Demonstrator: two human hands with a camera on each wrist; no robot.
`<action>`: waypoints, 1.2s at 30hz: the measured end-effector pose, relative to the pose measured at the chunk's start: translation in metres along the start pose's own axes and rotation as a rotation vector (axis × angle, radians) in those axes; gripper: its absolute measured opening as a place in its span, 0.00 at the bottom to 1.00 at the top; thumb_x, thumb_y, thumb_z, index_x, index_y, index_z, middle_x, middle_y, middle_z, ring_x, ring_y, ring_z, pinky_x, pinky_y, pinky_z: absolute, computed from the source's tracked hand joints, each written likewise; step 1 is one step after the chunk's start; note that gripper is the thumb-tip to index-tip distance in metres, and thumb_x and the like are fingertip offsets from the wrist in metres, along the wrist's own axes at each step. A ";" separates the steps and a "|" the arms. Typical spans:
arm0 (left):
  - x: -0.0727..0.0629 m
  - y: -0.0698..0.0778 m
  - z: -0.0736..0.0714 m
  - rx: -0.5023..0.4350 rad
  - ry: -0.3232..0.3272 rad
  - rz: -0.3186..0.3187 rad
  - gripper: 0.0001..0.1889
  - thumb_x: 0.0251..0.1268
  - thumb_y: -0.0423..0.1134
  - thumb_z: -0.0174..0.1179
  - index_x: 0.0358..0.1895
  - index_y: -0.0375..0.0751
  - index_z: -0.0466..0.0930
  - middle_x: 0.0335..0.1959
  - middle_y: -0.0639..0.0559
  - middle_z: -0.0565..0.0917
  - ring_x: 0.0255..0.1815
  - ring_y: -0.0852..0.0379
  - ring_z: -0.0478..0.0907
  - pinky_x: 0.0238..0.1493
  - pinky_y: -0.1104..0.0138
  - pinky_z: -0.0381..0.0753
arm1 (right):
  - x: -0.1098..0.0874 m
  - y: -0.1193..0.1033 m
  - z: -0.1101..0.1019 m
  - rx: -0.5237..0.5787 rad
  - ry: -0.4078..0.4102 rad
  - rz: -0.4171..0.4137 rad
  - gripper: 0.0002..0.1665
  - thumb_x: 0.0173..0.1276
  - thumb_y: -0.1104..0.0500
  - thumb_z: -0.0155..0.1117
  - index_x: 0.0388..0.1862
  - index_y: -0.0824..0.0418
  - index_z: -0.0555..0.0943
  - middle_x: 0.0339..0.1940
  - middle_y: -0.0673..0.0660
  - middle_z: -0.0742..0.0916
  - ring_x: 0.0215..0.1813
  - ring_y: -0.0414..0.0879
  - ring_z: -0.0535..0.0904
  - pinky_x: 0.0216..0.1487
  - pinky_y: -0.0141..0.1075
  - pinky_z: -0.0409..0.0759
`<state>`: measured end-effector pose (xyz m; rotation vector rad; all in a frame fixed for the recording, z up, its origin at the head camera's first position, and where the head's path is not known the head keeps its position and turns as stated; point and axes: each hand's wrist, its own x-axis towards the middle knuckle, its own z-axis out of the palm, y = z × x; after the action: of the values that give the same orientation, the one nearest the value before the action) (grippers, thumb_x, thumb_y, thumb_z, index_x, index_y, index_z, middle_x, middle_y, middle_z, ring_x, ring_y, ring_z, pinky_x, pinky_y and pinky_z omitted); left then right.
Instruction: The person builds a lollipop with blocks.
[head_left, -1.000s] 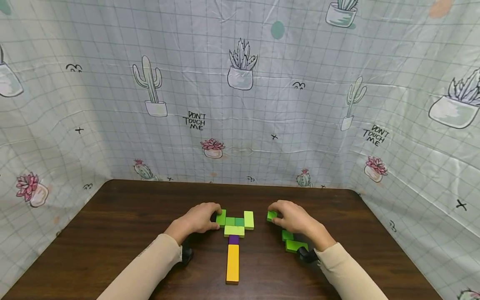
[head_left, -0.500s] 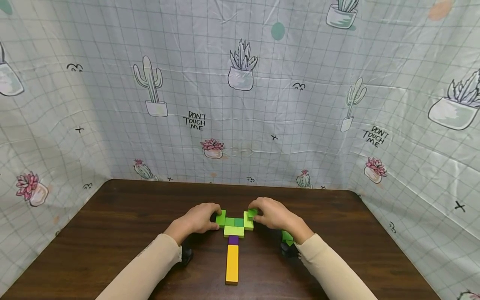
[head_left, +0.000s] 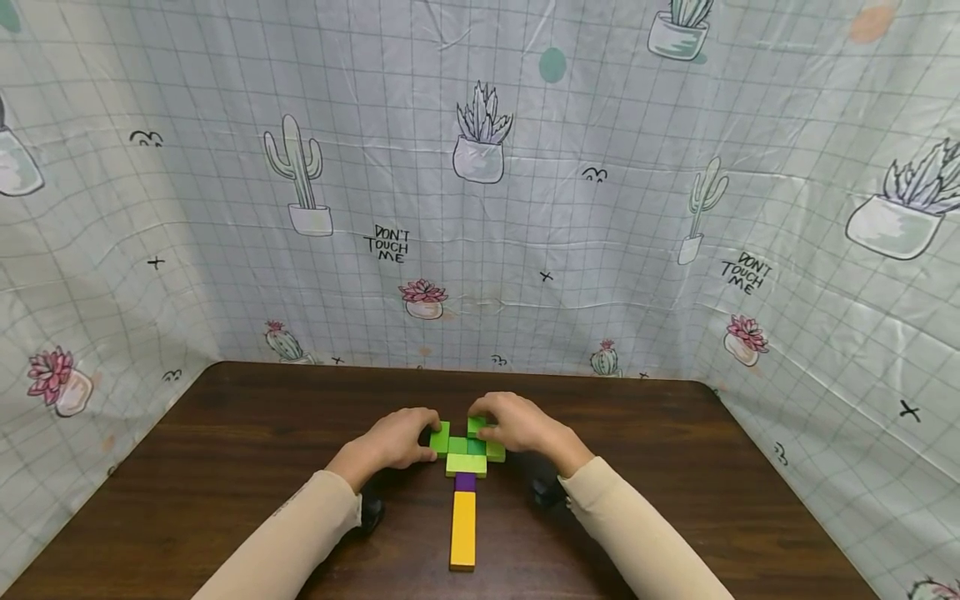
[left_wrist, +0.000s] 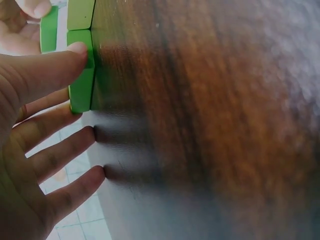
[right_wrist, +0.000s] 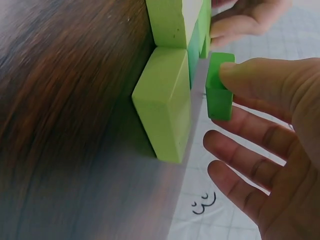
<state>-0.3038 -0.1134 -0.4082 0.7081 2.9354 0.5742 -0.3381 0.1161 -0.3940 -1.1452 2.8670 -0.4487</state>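
Observation:
On the table lies a flat figure of blocks: a long yellow block, a purple block, a light green block across it, and smaller green blocks behind. My left hand pinches the green block at the figure's left end between thumb and index finger, its other fingertips at the tabletop. My right hand holds a small green block between thumb and fingers, raised over the figure. Below it, at the right end, a second light green block is partly covered in the head view.
The dark brown wooden table reaches back to a pale gridded curtain printed with potted cacti, which also rises at both sides. A black wrist device sits under the right wrist.
My right hand has carried the small green block leftward, from right of the figure to above it. Its arm now hides two green blocks seen earlier. The left hand stays put.

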 end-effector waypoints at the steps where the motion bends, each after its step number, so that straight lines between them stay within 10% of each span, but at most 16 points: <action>1: 0.000 0.000 0.000 -0.002 -0.002 0.000 0.19 0.58 0.44 0.68 0.51 0.43 0.78 0.52 0.47 0.79 0.53 0.47 0.75 0.53 0.52 0.74 | 0.002 -0.001 0.001 0.007 -0.004 -0.003 0.19 0.66 0.57 0.65 0.56 0.58 0.81 0.50 0.51 0.83 0.51 0.45 0.78 0.50 0.41 0.77; 36: 0.003 -0.002 0.000 0.004 -0.010 -0.007 0.19 0.58 0.44 0.69 0.51 0.44 0.78 0.52 0.48 0.79 0.54 0.47 0.75 0.53 0.52 0.74 | 0.031 -0.001 0.014 0.152 -0.070 0.011 0.15 0.67 0.57 0.65 0.51 0.56 0.83 0.48 0.51 0.85 0.47 0.42 0.80 0.44 0.33 0.78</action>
<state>-0.3072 -0.1138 -0.4089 0.6984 2.9298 0.5623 -0.3583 0.0907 -0.4049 -1.0968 2.7250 -0.6014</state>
